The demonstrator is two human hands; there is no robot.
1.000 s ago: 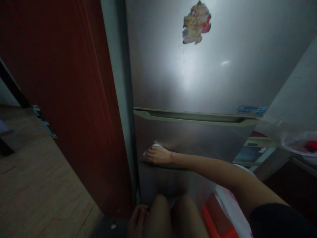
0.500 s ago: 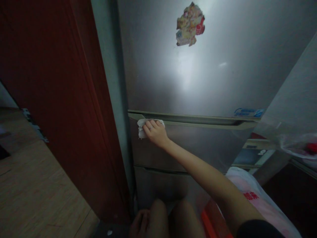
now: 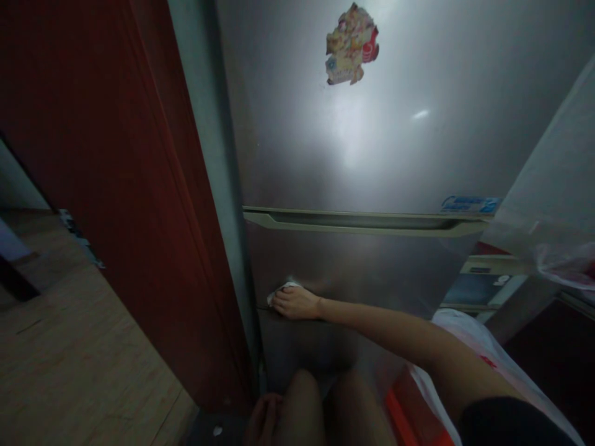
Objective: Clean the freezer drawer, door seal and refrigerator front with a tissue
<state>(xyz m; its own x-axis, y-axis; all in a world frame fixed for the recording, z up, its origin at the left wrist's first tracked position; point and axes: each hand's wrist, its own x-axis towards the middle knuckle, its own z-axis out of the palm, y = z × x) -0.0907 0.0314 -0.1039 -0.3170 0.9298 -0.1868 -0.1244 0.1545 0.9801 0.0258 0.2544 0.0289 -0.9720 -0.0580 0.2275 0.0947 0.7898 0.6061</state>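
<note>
My right hand [image 3: 296, 303] presses a crumpled white cloth [image 3: 290, 285] flat against the front of the silver refrigerator [image 3: 372, 266]. It is at the lower left of the middle drawer, by the seam above the bottom drawer. Its fingers are closed over the cloth, so only the cloth's upper and left edges show. Down at the bottom, my left hand [image 3: 264, 418] rests beside my left knee in shadow, fingers curled, with nothing visible in it.
A dark red door [image 3: 186, 248] stands close on the left. A torn sticker [image 3: 352, 46] marks the upper refrigerator door. At lower right are an orange-red container [image 3: 413, 409] and a white plastic bag [image 3: 465, 334]. Clear plastic sheeting [image 3: 553, 186] hangs at the right.
My right hand has moved down with the cloth, from just below the drawer's handle recess to the drawer's lower edge. My left hand stays by the knee. The view has shifted slightly.
</note>
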